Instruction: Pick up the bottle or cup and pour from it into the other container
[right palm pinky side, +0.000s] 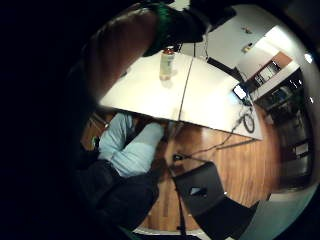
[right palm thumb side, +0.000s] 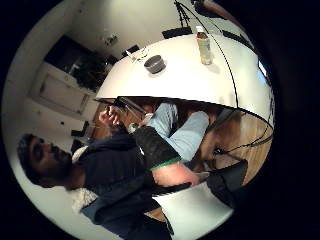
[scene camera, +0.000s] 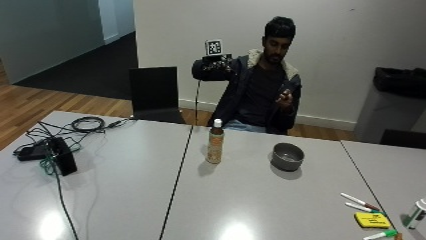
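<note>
- your gloved right hand, the grip (scene camera: 212, 69), is raised in the air at about shoulder height, well above the bench (scene camera: 120, 200) and well apart from everything on it.
- you can't tell from these views whether that grip is spread or curled; nothing shows in it.
- the bottle (scene camera: 215, 142) stands upright on the bench, white cap on top, just beside the seam that runs between the two bench tops; it shows again in the palm views (right palm pinky side: 167, 63) (right palm thumb side: 203, 46).
- the grey cup (scene camera: 287, 156), a low round bowl-like container, sits on the same bench top as the bottle, near it but not touching; the thumb-side palm view shows it too (right palm thumb side: 154, 64).
- your bare other hand (scene camera: 284, 96) is held up in front of your chest.
- cables (scene camera: 86, 123) and a dark device (scene camera: 61, 155) lie on the far bench top, well apart from the bottle.
- markers (scene camera: 359, 201) and a yellow block (scene camera: 372, 219) lie near the bench edge, well apart from the cup.
- a black chair (scene camera: 154, 94) stands behind the bench.
</note>
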